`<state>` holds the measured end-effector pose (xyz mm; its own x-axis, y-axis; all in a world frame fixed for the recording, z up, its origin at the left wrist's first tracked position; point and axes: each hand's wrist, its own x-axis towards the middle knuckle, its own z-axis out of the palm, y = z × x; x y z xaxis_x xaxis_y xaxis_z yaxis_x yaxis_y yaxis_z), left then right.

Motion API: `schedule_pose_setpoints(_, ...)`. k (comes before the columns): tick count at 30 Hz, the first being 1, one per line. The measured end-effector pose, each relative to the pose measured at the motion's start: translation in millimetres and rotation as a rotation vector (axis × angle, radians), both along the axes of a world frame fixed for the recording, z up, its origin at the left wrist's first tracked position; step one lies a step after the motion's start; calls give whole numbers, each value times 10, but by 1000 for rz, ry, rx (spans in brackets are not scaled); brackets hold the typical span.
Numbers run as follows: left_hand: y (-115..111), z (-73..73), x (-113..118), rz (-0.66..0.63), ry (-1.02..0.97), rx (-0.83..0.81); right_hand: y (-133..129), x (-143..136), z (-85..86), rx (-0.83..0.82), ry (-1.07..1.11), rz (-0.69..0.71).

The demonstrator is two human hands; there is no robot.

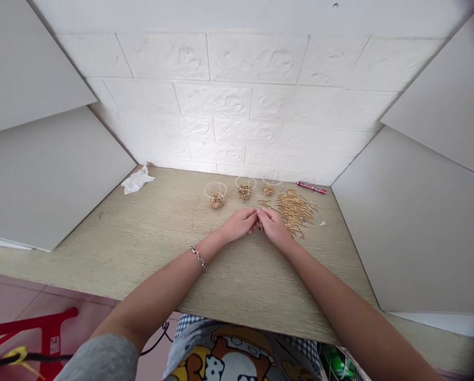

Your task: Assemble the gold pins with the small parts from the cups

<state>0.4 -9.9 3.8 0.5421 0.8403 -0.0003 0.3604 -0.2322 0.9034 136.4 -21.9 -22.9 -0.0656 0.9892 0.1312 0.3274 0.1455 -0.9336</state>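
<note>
My left hand [241,223] and my right hand [273,226] meet above the middle of the table, fingertips pinched together. Whatever sits between the fingers is too small and too covered to name. Just right of my right hand lies a loose pile of thin gold-coloured metal rods [296,210], a few of them strewn at its edge. Beyond the hands stand three clear plastic cups: a left cup [215,194], a middle cup [245,188] and a right cup [270,182]. Each holds small gold-coloured pieces.
A red tube-shaped packet [312,188] lies near the wall, behind the pile. Crumpled white tissue [137,180] is at the table's far left. White panels [427,227] flank the wooden table [141,238] on both sides. A red stool [48,338] stands on the floor at left.
</note>
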Motion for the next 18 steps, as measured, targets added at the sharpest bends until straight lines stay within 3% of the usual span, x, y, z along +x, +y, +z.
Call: schedule_pose_setpoints(18, 42, -54, -18, -55, -71, -17, 15, 18, -30, -5, 23, -5)
